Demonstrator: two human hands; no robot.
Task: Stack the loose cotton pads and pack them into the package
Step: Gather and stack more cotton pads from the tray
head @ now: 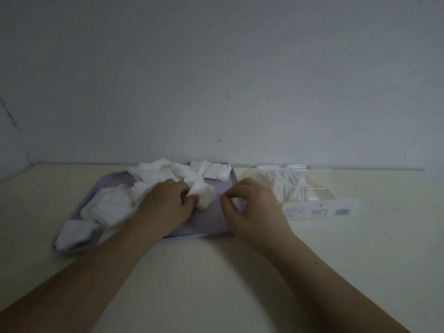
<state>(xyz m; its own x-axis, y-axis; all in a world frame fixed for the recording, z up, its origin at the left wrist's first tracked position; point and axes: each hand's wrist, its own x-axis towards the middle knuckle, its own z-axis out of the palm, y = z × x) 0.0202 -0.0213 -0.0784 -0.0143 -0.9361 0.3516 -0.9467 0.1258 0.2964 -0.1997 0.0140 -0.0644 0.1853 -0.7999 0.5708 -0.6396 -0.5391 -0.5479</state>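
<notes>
In your left hand (165,205), a small stack of cotton pads (203,194) is pinched over the lavender tray (211,222). Loose pads (113,207) spread left of that grip. Your right hand (252,207) curls empty, fingertips nearly touching. Beyond it lies the clear package (310,195), its contents blurred.

Head camera looks forward and down, close over table (216,272).

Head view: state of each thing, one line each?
Left hand: fingers closed on a small bunch of cotton pads.
Right hand: fingers curled, holding nothing visible.
Loose cotton pads: scattered, unstacked, some overhanging the tray.
Tray: flat on table.
Package: lying flat, clear, pads inside.
</notes>
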